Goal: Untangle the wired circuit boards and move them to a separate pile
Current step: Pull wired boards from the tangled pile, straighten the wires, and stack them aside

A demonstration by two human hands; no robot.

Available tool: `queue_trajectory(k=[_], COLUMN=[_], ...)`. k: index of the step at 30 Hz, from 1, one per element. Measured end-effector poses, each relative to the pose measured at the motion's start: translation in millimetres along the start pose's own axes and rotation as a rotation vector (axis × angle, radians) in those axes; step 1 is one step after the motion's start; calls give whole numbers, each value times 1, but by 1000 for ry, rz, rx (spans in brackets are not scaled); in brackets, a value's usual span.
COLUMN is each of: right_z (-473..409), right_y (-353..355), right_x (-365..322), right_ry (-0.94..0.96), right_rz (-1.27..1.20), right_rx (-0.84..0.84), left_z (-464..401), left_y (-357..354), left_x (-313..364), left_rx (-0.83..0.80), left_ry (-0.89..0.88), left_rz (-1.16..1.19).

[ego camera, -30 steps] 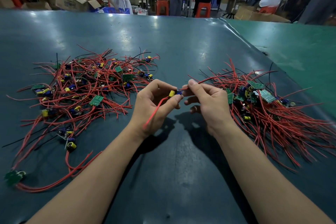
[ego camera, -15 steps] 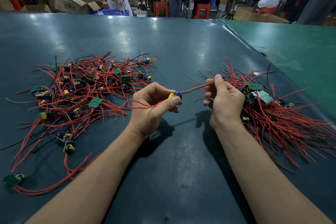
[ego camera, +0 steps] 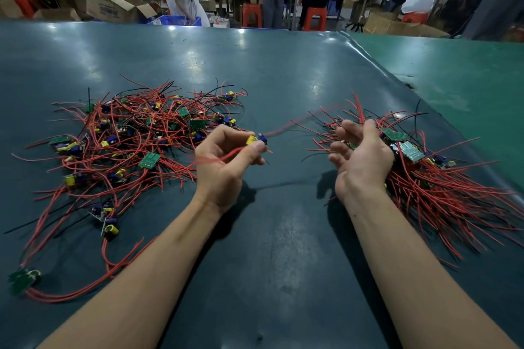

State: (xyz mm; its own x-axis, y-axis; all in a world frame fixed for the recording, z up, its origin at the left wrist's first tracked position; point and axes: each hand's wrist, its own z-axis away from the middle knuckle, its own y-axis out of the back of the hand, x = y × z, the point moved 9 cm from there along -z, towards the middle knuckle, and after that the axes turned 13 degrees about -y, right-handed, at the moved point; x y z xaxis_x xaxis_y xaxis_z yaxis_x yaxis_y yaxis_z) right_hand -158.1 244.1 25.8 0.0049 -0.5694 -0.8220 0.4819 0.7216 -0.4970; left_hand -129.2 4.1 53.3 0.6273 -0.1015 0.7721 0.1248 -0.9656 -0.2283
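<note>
the left hand (ego camera: 226, 161) sits at the centre of the frame, pinching one wired circuit board (ego camera: 256, 140) between thumb and forefinger, its yellow and blue parts poking out above the thumb. one red wire (ego camera: 295, 125) runs blurred from the board up and right toward the sorted pile (ego camera: 442, 178) at the right of the frame; another red lead (ego camera: 215, 160) trails left across the palm. the right hand (ego camera: 361, 156) hovers just beside that right pile, palm turned inward, fingers loosely curled and holding nothing that can be seen. the tangled pile (ego camera: 127, 144) fills the left of the dark counter (ego camera: 269, 235), with a stray board (ego camera: 22, 279) lying apart at the lower left. judged from this, the board looks freed and the step in hand is carrying it over to the right pile. to do it well, the pinch should stay on the board body rather than the thin leads, so no solder joint takes the strain. the trailing lead should be lifted clear of the left heap before moving across, or it may drag neighbours along. the free hand would best gather the long wire and lay it parallel with the wires already fanned out there, boards together toward the top, so the new pile does not knot up again.
</note>
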Motion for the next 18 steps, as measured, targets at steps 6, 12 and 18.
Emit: queue_trajectory(k=[6,12,18], right_z=[24,33,13], right_y=[-39,-52,-27], right_x=[39,40,11], right_ry=[-152,-63,24], right_rz=[440,474,218], right_rx=[-308,-421,-204], left_z=[-1,3,1], left_y=[-6,-18,-11], left_x=[-3,-8,1], left_rx=[-58,-194,-102], left_ry=[-26,42,3], left_rz=[-78,-93,-31])
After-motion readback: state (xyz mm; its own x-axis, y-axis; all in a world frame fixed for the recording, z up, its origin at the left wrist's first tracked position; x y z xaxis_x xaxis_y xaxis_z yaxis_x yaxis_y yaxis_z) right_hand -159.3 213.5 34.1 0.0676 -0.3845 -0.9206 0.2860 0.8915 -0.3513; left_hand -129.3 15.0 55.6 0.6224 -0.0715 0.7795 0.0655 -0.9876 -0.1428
